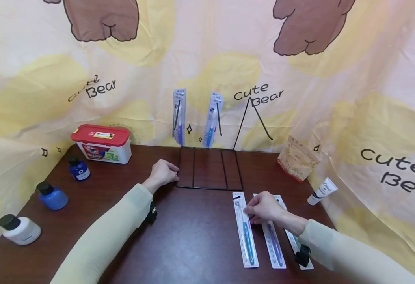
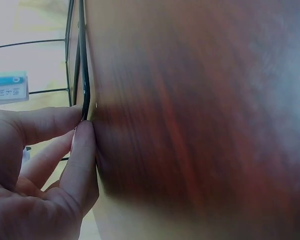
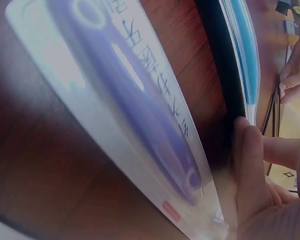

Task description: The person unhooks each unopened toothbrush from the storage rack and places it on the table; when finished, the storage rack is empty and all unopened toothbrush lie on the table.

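head view, blue toothbrush pack: on the tabletop, leftmost of three; at the right hand's fingertips, well apart from the left hand.
head view, right hand: thumb and fingers drawn together at the blue toothbrush pack's right edge.
head view, purple toothbrush pack: just right of the blue one, upper part under the right hand.
head view, green toothbrush pack: rightmost, partly hidden by the right forearm.
head view, wire rack: black, with left hanging packs and right hanging packs.
head view, left hand: at the rack's near left corner.
left wrist view, left hand: thumb and fingertip pinching the rack's wire.
right wrist view, right hand: pinching the blue toothbrush pack's edge; purple toothbrush pack near the fingers.
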The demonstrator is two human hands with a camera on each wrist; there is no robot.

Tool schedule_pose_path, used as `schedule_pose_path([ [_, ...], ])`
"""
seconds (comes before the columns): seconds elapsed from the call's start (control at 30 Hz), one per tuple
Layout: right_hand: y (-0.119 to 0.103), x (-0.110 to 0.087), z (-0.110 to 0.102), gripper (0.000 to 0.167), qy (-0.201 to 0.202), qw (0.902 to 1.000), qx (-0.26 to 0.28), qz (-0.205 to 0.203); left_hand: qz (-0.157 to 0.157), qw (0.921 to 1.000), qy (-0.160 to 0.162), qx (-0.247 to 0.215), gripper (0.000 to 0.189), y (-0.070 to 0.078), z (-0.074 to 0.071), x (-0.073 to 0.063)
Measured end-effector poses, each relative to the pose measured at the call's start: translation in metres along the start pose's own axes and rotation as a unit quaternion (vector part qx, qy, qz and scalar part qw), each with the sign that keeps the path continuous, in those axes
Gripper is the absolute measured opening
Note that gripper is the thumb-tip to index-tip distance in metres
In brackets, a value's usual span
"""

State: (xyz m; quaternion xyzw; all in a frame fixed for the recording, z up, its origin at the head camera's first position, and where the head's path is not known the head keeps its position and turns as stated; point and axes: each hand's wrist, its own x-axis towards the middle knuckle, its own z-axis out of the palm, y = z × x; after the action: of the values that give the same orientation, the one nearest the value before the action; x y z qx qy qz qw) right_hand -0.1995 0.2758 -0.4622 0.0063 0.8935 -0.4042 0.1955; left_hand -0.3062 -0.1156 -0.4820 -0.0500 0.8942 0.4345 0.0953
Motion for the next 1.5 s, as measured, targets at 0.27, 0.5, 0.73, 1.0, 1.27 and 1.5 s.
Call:
schedule_pose_path([
  [0.27, -0.026, 0.013, -0.03, 0.019, 0.071, 0.9915, -0.03, -0.104, -0.001, 1.0, -0.006, 0.008, 0.029, 0.0, -0.001, 0.004],
  [0.5, -0.082, 0.068, -0.035, 0.034, 0.137, 0.968, 0.025, -0.209, 0.004, 1.0, -0.008, 0.004, 0.03, 0.0, -0.001, 0.0],
  [0.73, -0.148, 0.125, -0.023, 0.048, 0.192, 0.929, 0.144, -0.282, 0.004, 1.0, -0.003, -0.005, 0.03, -0.001, -0.001, 0.001],
  [1.0, -0.18, 0.152, -0.014, 0.017, 0.297, 0.9023, 0.146, -0.276, 0.02, 0.9997, 0.005, 0.012, 0.027, -0.004, -0.002, 0.002],
  [1.27, -0.174, 0.149, -0.021, 0.016, 0.297, 0.8863, 0.182, -0.305, 0.008, 0.9999, 0.008, 0.01, 0.029, 0.001, 0.0, -0.001],
  [1.5, -0.152, 0.123, -0.029, 0.018, 0.253, 0.8931, 0.235, -0.288, 0.005, 0.9999, 0.007, 0.013, 0.03, 0.002, 0.0, -0.001],
])
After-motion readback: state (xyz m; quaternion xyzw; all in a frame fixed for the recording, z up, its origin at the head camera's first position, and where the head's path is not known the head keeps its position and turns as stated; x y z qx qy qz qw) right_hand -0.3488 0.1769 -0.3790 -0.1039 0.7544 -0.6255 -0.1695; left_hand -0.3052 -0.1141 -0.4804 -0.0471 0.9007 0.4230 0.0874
